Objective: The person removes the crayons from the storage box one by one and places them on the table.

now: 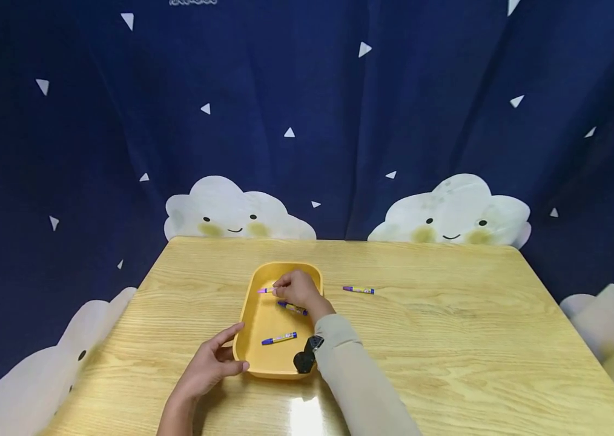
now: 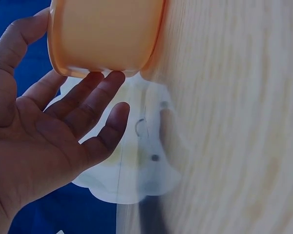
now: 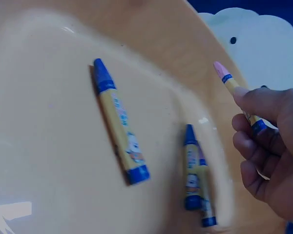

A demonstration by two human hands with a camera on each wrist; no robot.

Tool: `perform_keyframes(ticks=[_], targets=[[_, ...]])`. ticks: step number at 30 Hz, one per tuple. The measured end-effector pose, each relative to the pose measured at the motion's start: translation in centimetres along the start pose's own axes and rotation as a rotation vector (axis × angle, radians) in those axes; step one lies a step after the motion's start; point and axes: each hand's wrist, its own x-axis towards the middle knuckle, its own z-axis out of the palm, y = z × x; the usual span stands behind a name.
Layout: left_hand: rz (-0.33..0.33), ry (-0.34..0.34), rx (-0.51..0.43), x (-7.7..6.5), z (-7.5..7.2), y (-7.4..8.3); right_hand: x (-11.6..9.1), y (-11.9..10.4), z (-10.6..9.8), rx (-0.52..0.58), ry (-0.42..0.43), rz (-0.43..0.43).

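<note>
Pink crayon (image 1: pixel 265 290) is in your right hand (image 1: pixel 297 287), at the far end of the yellow tray (image 1: pixel 250 315). That grip is narrow, with your thumb and fingers pinching the crayon. Whether it touches the tray's floor, you cannot tell from here. Your left hand (image 1: pixel 206 366) is loose and wide, its fingertips on the tray's outside.

To do this well, pinch softly, because a hard squeeze could snap the crayon. Mind the close pair of crayons (image 3: pixel 192 168) near your wrist, since a low hand could bump them. Press the tray just a little with your left hand, or it might slide on the desk (image 1: pixel 448 315).

Seen from your head, the pink crayon's long side runs left to right, across the tray. Its pink tip points left and its back end goes right, into your hand. In the right wrist view it slants, tip away from your palm, with the blue back end peeking out by your fingers.
</note>
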Motion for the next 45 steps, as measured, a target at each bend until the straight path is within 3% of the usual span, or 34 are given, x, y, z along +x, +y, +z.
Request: perform_keyframes(ticks=[6,26,34,40,45], targets=[[-0.012,0.013,0.004,0.2,-0.2,0.0,-0.3,-0.2,-1.5,0.087,-0.041,-0.007],[-0.021,0.054,0.036,0.0,0.1,-0.1,-3.0,0.0,-6.0,0.114,-0.111,-0.113],[-0.022,0.059,0.045,0.0,0.1,0.1,-4.1,1.2,-7.3,0.165,-0.049,-0.117],[-0.017,0.053,0.024,0.0,0.2,0.1,-4.6,3.2,-7.9,0.180,-0.007,-0.061],[-0.026,0.055,0.018,0.0,0.2,0.1,-5.1,4.7,-8.4,0.191,0.026,-0.067]])
